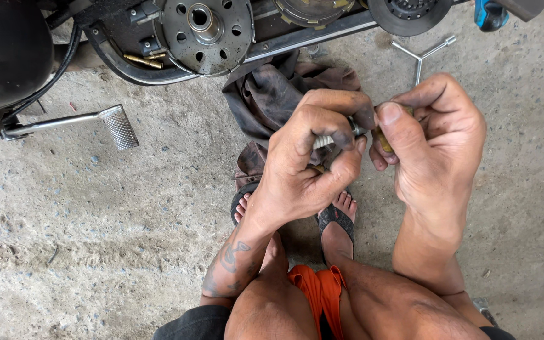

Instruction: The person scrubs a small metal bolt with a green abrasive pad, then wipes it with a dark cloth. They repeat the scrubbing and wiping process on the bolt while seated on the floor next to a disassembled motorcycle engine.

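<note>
Head view: two grease-stained hands work a small metal part together above the concrete floor [96, 252].

The left hand [303, 170] has its fingers curled tight around a short silver threaded part [324, 141], whose tip pokes out toward the right hand [436, 138]. The right hand's fingers pinch a small brass-coloured piece [382, 140] that meets that tip; whether the two are joined I cannot tell. Just beyond the fingers lies a dark rag [272, 94], and past it an open engine case with a round perforated clutch plate [206, 28]. A three-armed wrench [420, 55] lies beyond the right fingers, a foot peg [118, 126] well off to the left.
</note>
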